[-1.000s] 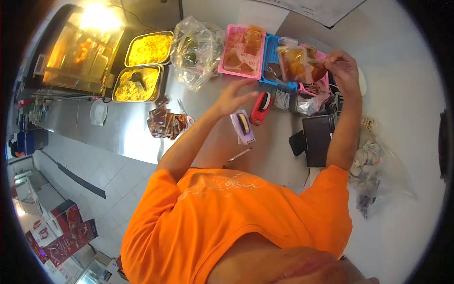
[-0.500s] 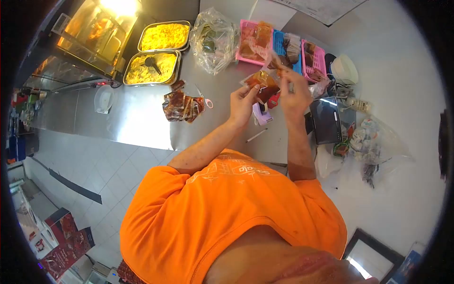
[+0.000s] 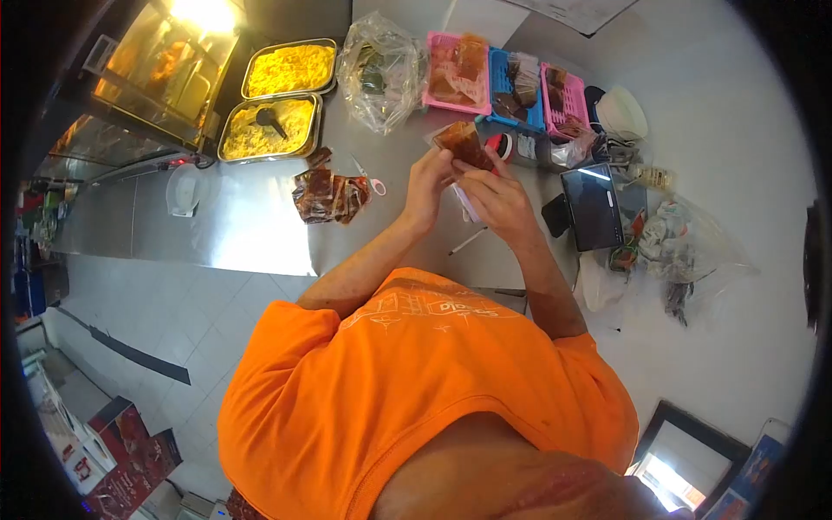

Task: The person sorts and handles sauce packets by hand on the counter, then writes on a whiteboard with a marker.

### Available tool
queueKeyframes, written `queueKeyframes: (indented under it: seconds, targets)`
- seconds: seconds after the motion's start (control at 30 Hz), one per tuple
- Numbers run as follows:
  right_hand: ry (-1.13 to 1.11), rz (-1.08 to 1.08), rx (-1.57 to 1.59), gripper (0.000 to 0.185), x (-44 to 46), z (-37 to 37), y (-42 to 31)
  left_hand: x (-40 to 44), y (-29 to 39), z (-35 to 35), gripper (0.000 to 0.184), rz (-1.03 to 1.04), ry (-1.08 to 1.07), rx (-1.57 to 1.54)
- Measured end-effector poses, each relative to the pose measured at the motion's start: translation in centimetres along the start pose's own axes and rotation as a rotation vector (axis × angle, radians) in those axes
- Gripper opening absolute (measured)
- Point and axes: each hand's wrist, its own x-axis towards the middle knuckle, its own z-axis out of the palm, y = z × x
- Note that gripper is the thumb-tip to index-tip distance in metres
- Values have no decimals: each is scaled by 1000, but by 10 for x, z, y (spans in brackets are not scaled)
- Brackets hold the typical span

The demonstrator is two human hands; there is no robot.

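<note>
**A:** Two hands in play, and both are on the brown packet (image 3: 464,145)! The left hand (image 3: 425,186) pinches its lower left part, thumb on the near face.

**B:** And the right hand (image 3: 496,201) has its fingers closed on the lower right edge. I count one packet up front; whether a second sits behind it, I can't tell.

**A:** Where are they working? Over the metal counter (image 3: 364,238), in front of the row of baskets, the packet tilted and held up in the air.

**B:** Three baskets in that row: one large pink basket (image 3: 431,97), one blue basket (image 3: 496,62), one small pink basket (image 3: 586,94). Packets lie in all three, overlapping too much for a count.

**A:** Left of the baskets, one clear bag (image 3: 378,104) with something green inside, then two metal trays of yellow food (image 3: 290,69), with one dark spoon (image 3: 270,122) in the nearer tray!

**B:** Below the trays, a pile of brown packets (image 3: 330,196), stacked too tightly to number, and one pair of scissors (image 3: 378,186) just beside it.

**A:** Close to the hands, one red item (image 3: 505,146) and one purple item (image 3: 465,204), both partly covered. One pen (image 3: 467,242) lies nearer the body.

**B:** Over on the right, one dark screen (image 3: 593,212), with one plastic bag of crumpled stuff (image 3: 672,238) beyond it.
</note>
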Motion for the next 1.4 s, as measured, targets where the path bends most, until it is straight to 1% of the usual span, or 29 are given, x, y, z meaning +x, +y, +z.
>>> queueKeyframes:
  seconds: [0.07, 0.17, 0.27, 0.37, 0.47, 0.57, 0.67, 0.77, 0.87, 0.97, 1.07, 1.17, 1.27, 1.37, 1.4]
  targets:
    - [-6, 2, 93, 25, 9, -18, -8, 2, 6, 17, 29, 170, -66, 310]
    - [254, 158, 272, 25, 14, -50, 9, 22, 2, 10, 32, 106, -191, 422]
    - [-14, 310, 152, 26, 29, -85, 41, 45, 2, 4, 30, 2, -372, 565]
    - [-184, 338, 409, 22, 13, -85, 86, 55, 10, 22, 32, -42, -443, 695]
    - [-406, 315, 482, 18, 7, -86, 118, 71, -12, 12, 32, -127, -432, 680]
    - [-458, 352, 634, 14, 3, -82, 140, 77, -13, 27, 31, 2, -329, 949]
    - [-475, 394, 749, 13, -3, -78, 166, 88, -26, 34, 30, 63, -308, 1059]
    - [-419, 423, 730, 17, -9, -82, 194, 102, -37, 45, 30, 208, -332, 1135]
    - [-410, 394, 688, 16, -9, -94, 206, 120, -50, 44, 30, 114, -377, 1099]
    - [-499, 358, 775, 19, -23, -96, 223, 133, -65, 53, 31, 30, -384, 846]
    - [-630, 324, 678, 23, -31, -103, 241, 147, -79, 52, 30, -43, -432, 994]
    - [-676, 339, 511, 23, -34, -107, 248, 153, -99, 68, 25, 152, -297, 1354]
    - [-464, 332, 526, 22, -37, -104, 251, 161, -134, 79, 20, 425, -63, 1446]
    - [-391, 327, 434, 22, -35, -114, 252, 172, -142, 88, 18, 751, -88, 1595]
    - [-371, 332, 416, 21, -34, -118, 257, 177, -139, 90, 18, 759, -153, 1596]
